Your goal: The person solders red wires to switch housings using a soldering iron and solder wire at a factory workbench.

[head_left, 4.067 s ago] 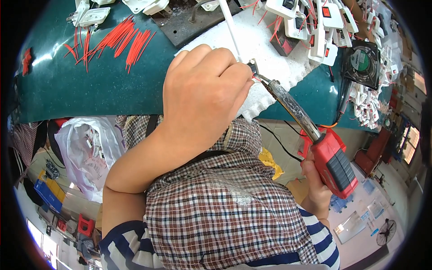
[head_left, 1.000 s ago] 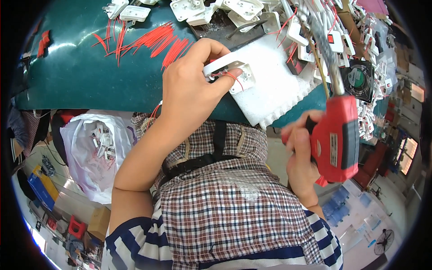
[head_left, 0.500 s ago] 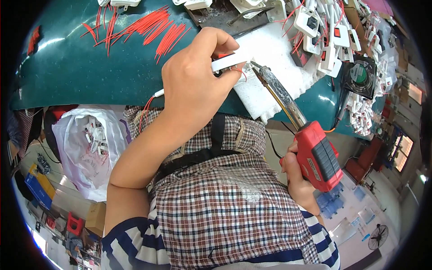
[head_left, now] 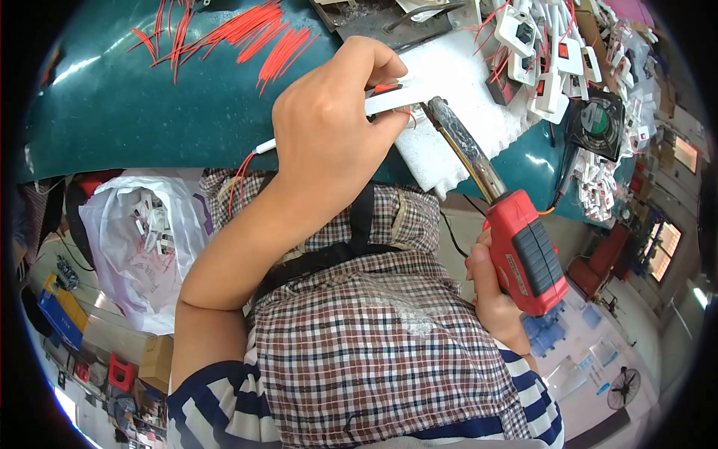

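My left hand [head_left: 325, 120] is closed on a white plastic switch housing [head_left: 404, 98], gripped between thumb and fingers above the table's near edge. A red part shows by its fingertips, and a thin red wire curves below the housing. From under my wrist a white stem [head_left: 265, 146] sticks out, with red wires hanging from it. My right hand [head_left: 493, 295] grips a red and black soldering gun [head_left: 529, 258] from below. Its long metal barrel slants up and left, the tip right at the housing's right end; whether they touch I cannot tell.
Cut red wires [head_left: 262, 37] lie in bunches on the green table [head_left: 149, 112]. A white foam sheet [head_left: 467, 82] is under the work. Finished-looking white switch pieces [head_left: 550, 82] are heaped at right beside a black fan [head_left: 598, 123]. A white bag [head_left: 134, 262] of parts hangs at left.
My left hand and the housing have shifted slightly right. The soldering gun has moved slightly up, its tip still at the housing's end.
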### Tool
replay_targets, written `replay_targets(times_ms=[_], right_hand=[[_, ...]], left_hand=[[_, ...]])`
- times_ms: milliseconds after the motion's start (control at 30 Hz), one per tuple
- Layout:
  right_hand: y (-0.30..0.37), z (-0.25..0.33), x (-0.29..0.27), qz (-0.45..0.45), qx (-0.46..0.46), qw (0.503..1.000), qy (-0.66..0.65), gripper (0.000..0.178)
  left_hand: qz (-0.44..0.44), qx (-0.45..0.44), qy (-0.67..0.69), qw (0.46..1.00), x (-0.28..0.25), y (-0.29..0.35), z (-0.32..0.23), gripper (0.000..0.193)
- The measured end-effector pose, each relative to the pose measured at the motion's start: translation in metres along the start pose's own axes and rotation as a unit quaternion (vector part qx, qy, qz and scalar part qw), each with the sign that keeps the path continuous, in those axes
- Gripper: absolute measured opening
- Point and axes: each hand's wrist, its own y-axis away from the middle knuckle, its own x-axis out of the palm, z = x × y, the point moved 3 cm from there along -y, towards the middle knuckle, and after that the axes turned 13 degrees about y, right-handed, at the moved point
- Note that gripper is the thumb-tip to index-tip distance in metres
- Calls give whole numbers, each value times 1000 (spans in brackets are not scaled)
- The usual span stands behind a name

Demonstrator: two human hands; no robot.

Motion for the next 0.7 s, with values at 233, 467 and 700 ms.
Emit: replay_targets(times_ms=[233, 467, 700], right_hand=[[1, 16, -5, 0, -45, 996, 83, 24], [6, 21, -9, 13, -18, 994, 104, 22], [9, 25, -4, -15, -25, 998, 63, 17]], left_hand=[[23, 5, -12, 1000, -2, -2, -3, 29], [23, 6, -18, 1000, -3, -1, -2, 30], [23, 6, -24, 999, -1, 2, -3, 30]])
